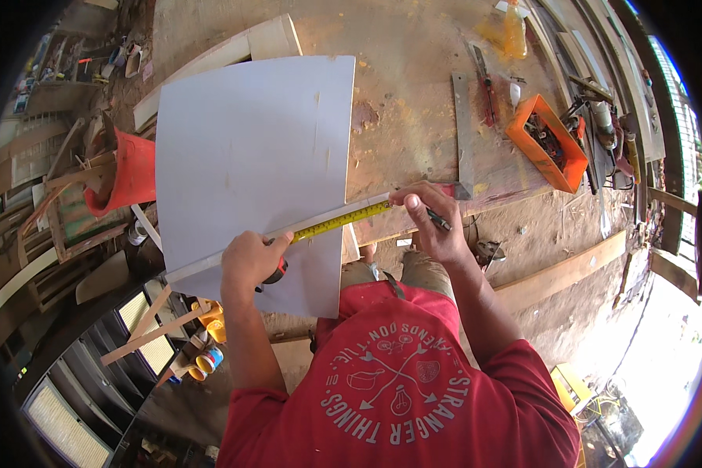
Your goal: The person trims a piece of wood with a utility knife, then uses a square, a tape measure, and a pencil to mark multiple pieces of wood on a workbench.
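A white board (249, 148) lies in front of me, a narrow pale strip (191, 269) crossing its lower part. A yellow tape measure blade (339, 219) stretches along that strip. My left hand (246, 265) grips the red and black tape case at the board, fingers at the strip. My right hand (429, 214) is closed at the strip's right end where the blade ends, holding a dark pen-like marker (442, 221).
A workbench (398, 125) bears a metal square (462, 140), an orange tool box (573, 179), a yellowish bottle (515, 31) and other tools. A red bucket (129, 175) stands left, among wood scraps. Planks (561, 273) and yellow containers (210, 320) lie below.
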Demonstrator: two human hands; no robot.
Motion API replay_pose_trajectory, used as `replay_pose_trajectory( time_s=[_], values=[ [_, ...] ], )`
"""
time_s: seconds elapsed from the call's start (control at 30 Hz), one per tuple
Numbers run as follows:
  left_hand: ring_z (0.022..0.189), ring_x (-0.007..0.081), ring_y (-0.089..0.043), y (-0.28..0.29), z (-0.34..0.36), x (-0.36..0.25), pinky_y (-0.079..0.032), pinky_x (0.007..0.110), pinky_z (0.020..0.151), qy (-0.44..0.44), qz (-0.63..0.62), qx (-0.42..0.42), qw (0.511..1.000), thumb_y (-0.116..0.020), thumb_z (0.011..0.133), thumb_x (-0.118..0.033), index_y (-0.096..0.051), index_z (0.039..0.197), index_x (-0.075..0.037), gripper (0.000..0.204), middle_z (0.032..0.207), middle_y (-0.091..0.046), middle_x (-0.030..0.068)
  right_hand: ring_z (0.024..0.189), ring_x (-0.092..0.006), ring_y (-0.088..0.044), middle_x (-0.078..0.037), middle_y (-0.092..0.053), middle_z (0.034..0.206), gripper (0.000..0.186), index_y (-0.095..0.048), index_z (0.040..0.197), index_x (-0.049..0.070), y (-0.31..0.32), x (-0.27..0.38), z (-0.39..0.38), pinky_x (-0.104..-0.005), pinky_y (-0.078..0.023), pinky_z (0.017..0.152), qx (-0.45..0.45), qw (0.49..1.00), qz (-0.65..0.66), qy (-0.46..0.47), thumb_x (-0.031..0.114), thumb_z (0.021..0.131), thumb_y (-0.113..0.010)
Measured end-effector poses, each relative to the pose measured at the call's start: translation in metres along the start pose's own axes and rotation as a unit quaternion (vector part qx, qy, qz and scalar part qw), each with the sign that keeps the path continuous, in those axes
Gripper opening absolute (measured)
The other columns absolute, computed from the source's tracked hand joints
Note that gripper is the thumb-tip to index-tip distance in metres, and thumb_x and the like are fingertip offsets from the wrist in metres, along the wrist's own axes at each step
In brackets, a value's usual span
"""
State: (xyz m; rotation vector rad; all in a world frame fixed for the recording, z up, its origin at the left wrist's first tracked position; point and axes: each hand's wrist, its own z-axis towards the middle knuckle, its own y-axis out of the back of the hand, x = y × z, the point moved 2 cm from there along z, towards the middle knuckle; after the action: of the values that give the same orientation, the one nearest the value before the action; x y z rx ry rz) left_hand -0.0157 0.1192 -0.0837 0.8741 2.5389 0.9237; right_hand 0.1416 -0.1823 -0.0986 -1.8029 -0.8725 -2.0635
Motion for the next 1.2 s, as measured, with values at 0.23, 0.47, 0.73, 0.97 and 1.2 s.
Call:
replay_pose_trajectory(
  time_s=[0.23, 0.47, 0.73, 0.97, 1.2],
  values=[
    [0.069, 0.0365, -0.074, -0.002, 0.001, 0.001, -0.057, 0.047, 0.072, -0.008, -0.006, -0.009, 1.000, -0.069, 0.091, -0.065, -0.081, 0.078, 0.000, 0.067, 0.065, -0.071, 0.0185, 0.084, -0.0286, -0.065, -0.015, -0.070, 0.095, 0.023, -0.075, 0.110, -0.005, -0.009, -0.011, -0.002, -0.0381, -0.052, 0.078, 0.002, 1.000, -0.016, 0.021, 0.013, 0.110, -0.060],
    [0.065, 0.0348, -0.074, -0.004, 0.002, 0.003, -0.058, 0.046, 0.070, -0.025, -0.001, -0.017, 1.000, -0.067, 0.092, -0.065, -0.081, 0.078, 0.000, 0.068, 0.061, -0.069, 0.0172, 0.087, -0.0285, -0.067, -0.016, -0.071, 0.096, 0.021, -0.075, 0.108, -0.005, -0.004, -0.002, 0.003, -0.0378, -0.053, 0.079, -0.008, 1.000, -0.025, 0.008, 0.010, 0.108, -0.061],
    [0.061, 0.0316, -0.072, -0.002, 0.001, 0.000, -0.057, 0.045, 0.066, -0.008, -0.006, -0.006, 1.000, -0.066, 0.092, -0.064, -0.081, 0.076, -0.001, 0.067, 0.059, -0.068, 0.0152, 0.081, -0.0286, -0.068, -0.015, -0.071, 0.096, 0.013, -0.075, 0.110, -0.001, -0.008, -0.010, -0.001, -0.0381, -0.054, 0.072, 0.012, 0.998, -0.049, 0.025, 0.004, 0.103, -0.065],
    [0.060, 0.0314, -0.071, 0.001, -0.001, -0.003, -0.056, 0.045, 0.066, 0.003, -0.009, 0.005, 1.000, -0.067, 0.091, -0.065, -0.080, 0.074, -0.001, 0.067, 0.058, -0.068, 0.0148, 0.083, -0.0291, -0.070, -0.015, -0.072, 0.098, 0.015, -0.075, 0.113, -0.001, -0.008, -0.013, -0.002, -0.0377, -0.056, 0.074, 0.016, 0.997, -0.058, 0.051, 0.004, 0.103, -0.066],
    [0.060, 0.0309, -0.071, 0.000, -0.001, -0.003, -0.056, 0.045, 0.066, -0.003, -0.004, -0.002, 1.000, -0.066, 0.092, -0.065, -0.080, 0.074, -0.001, 0.068, 0.058, -0.067, 0.0142, 0.084, -0.0236, -0.075, -0.012, -0.075, 0.094, 0.009, -0.072, 0.107, 0.000, -0.007, -0.009, -0.004, -0.0348, -0.057, 0.074, -0.004, 0.999, -0.034, -0.017, 0.003, 0.098, -0.071]
  ],
)
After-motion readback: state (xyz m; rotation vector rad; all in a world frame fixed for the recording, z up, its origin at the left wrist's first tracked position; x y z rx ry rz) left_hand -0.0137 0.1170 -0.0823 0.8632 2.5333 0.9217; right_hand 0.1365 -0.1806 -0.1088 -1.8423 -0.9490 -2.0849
